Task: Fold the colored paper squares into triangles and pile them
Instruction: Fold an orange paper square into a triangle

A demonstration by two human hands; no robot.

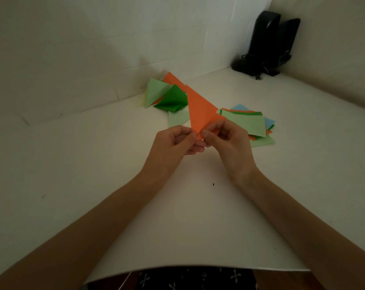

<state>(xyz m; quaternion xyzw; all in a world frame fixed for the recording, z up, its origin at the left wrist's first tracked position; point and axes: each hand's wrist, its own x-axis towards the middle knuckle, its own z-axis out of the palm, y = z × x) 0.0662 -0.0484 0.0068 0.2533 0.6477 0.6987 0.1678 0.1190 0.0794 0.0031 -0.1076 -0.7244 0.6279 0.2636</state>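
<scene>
Orange paper point(200, 109) is pinched by the left hand point(173, 141) and right hand point(229, 143) over a white tabletop point(93, 164) by white walls point(72, 49).

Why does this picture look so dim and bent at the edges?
Head view: weak light dulls the table; the wide lens bows its near edge; the orange paper, pinched by the left hand and right hand, looks sharp; the black speakers lose detail in darkness.

Dim white table point(72, 164) in a corner (plain white walls point(62, 49)).
</scene>
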